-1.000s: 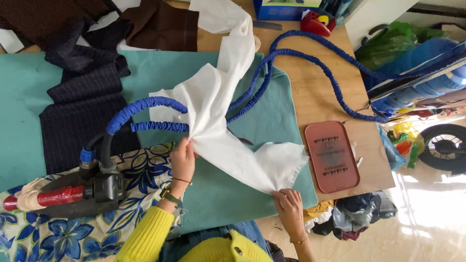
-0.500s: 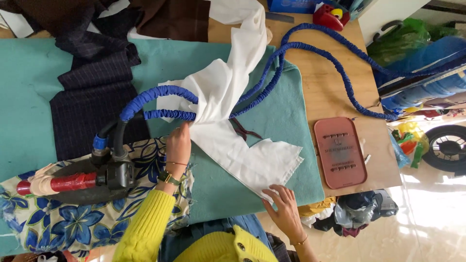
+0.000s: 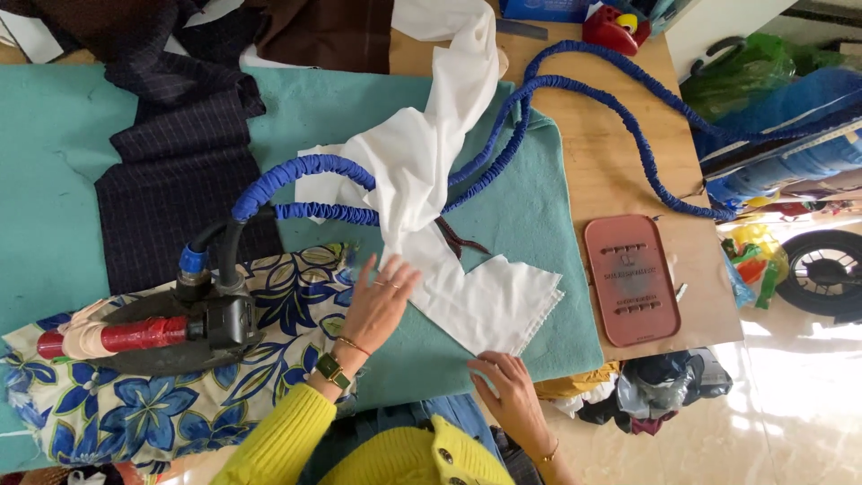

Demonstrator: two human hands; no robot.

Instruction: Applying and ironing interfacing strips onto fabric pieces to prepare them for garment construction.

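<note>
Here we press our left hand (image 3: 379, 301) flat, fingers spread and gripping nothing, on the white fabric (image 3: 467, 287) over the teal pad (image 3: 530, 224), while our open right hand (image 3: 505, 379) pins its near corner, keeping it taut.

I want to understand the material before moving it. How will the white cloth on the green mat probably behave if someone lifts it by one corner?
The white cloth is probably floppy: it drapes in soft folds over the blue hose. It looks thin and light, lying flat under the left hand and right hand. Its far end trails up the table, so it would likely drag along.
</note>
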